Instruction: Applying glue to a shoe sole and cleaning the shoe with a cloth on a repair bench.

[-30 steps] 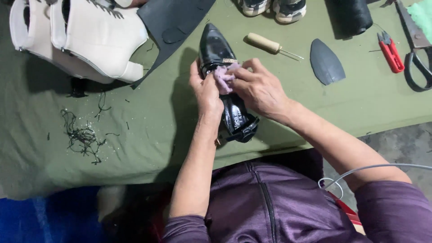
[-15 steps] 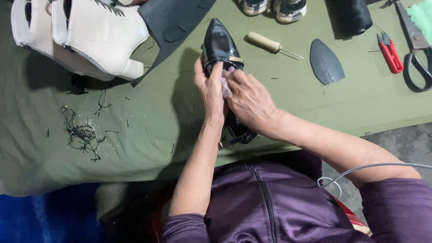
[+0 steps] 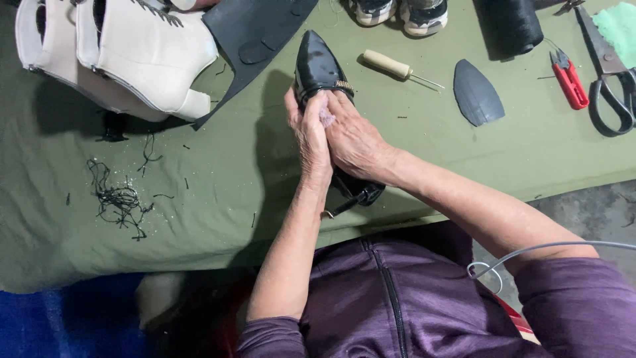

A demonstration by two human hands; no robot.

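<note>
At far left on the green cloth [image 3: 199,199], cream boots [image 3: 126,59] crowd the edge; open cloth follows; centrally, left hand [image 3: 308,136] and right hand [image 3: 358,142] clasp a glossy pointed black shoe [image 3: 318,66]; red snips [image 3: 568,78] lie right.

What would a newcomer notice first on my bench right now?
Both hands, left hand and right hand, close around a glossy black pointed shoe at the centre of the green table cover, with a small lilac cloth pressed between them. A pair of cream boots fills the top left corner, and red snips lie top right.
</note>
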